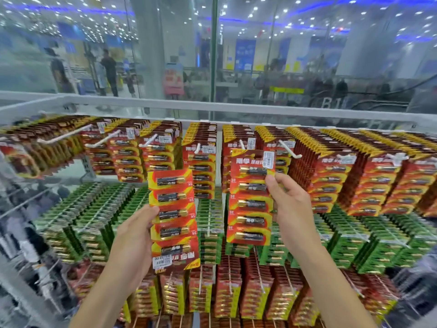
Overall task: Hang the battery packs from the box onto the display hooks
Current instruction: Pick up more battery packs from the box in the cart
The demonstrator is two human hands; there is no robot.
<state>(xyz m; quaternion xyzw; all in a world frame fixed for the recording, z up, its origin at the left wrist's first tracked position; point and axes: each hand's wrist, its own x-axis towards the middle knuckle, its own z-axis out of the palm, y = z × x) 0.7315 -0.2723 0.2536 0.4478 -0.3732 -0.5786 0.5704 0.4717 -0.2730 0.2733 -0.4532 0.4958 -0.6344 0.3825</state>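
Battery strip (250,197) poised at display hook (241,145).
Fingers (272,183) of the right hand (290,204) pinch its edge, likely aiming the hole; left hand (137,230) grips 1 spare strip (173,218) (upside down).

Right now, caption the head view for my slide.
Left hand holds an upside-down battery pack; right hand holds an upright pack before stocked display hooks.

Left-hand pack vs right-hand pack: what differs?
Orientation: the left-hand pack is upside down, price sticker at the bottom; the right-hand pack is upright, price sticker on top.
Height: the right-hand pack is up at the top-row hooks; the left-hand pack sits lower.
Grip: the left hand holds its pack's left edge, the right hand pinches its pack's right edge.
Both are red-and-yellow five-battery strips.
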